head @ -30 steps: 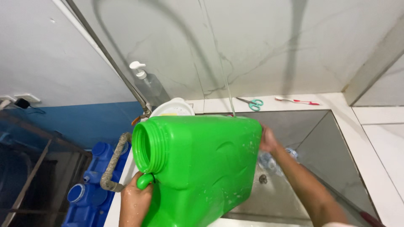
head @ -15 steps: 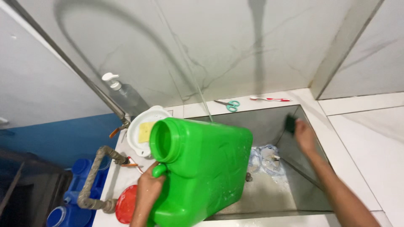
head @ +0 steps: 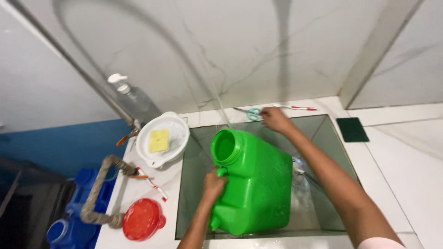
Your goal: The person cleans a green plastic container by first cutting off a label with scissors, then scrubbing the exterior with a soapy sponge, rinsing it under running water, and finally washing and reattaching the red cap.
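The green jerrycan [head: 254, 184] stood tilted in the steel sink [head: 191, 184], its open mouth up, toward the rear-left corner. Half a second before, the right hand [head: 275, 119] held a dark scrub pad [head: 352, 129]; that pad now lay on the counter right of the sink, and the hand reached with fingers loosely curled to the scissors [head: 253, 114] at the rear edge, so scrubbing seemed paused. The left hand [head: 214, 183] was closed round the can's handle.

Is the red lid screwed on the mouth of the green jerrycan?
No, the red lid lies on the counter, and the green jerrycan mouth is open.
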